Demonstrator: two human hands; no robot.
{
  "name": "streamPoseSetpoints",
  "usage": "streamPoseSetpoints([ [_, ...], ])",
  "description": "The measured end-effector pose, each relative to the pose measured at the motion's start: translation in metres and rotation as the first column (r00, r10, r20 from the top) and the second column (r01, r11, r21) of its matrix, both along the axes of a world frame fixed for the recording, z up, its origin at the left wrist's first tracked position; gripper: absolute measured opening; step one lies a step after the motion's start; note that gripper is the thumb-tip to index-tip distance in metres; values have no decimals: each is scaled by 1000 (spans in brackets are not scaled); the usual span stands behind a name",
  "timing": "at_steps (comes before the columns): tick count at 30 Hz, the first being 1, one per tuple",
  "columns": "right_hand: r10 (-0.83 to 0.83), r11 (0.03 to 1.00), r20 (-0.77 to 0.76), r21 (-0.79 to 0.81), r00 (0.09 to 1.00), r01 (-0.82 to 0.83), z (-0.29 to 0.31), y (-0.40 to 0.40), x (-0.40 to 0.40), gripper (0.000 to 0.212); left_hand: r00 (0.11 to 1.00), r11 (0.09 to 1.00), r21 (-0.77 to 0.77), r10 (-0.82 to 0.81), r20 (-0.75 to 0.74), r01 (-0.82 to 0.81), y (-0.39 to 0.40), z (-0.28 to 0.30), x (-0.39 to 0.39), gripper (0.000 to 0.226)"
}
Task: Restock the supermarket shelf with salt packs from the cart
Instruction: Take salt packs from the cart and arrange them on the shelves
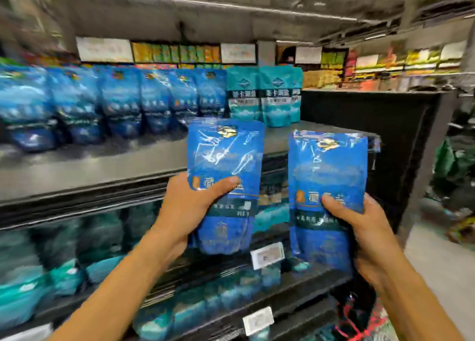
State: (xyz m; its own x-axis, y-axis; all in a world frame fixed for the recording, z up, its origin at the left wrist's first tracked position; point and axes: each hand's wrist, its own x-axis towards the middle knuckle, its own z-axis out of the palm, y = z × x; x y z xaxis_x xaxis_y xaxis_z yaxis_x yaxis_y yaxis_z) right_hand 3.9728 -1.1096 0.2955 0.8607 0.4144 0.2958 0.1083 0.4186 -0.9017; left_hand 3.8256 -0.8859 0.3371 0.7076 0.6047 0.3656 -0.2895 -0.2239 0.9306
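Left hand (189, 207) and right hand (370, 227) each grip blue salt packs (226, 165), lettering blurred.

I am wearing the only camera on my head, so there is a single view and no second one to overlap with it. It is looking forward and slightly down along my forearms, facing the shelf (108, 171) straight ahead and close by. My left hand (191, 207) and right hand (370, 227) are sitting near the lens, low in the middle. The wide lens is bending the edges, pulling in the ceiling (257, 3) above and the aisle floor (442, 258) at the right.
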Motion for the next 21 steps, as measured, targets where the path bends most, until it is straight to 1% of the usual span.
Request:
streamPoseSetpoints([
  [3, 157, 988, 26, 6, 987, -157, 28, 50, -8, 49, 997, 997, 4, 73, 39, -73, 28, 28, -28, 40],
  [5, 234, 972, 48, 12, 971, -235, 52, 82, -15, 46, 990, 992, 0, 123, 67, -124, 48, 48, -43, 43],
  [9, 342, 936, 100, 57, 934, -348, 104, 146, -22, 34, 951, 966, 0, 255, 175, -259, 96, 90, -62, 45],
  [11, 368, 925, 109, 54, 923, -375, 128, 182, -20, 31, 935, 952, 0, 301, 190, -306, 125, 109, -62, 40],
  [13, 405, 910, 84, 59, 911, -410, 149, 219, -14, 34, 930, 946, -48, 325, 172, -321, 158, 122, -57, 33],
  [15, 414, 907, 64, 58, 908, -418, 166, 253, -3, 36, 926, 932, -101, 358, 119, -347, 192, 130, -48, 39],
  [17, 383, 922, 68, 27, 921, -385, 175, 284, 12, 36, 919, 919, -125, 385, 84, -373, 219, 131, -33, 44],
  [21, 320, 948, 80, -24, 944, -319, 176, 338, 49, 34, 937, 923, -186, 348, 28, -337, 258, 124, 12, 53],
])
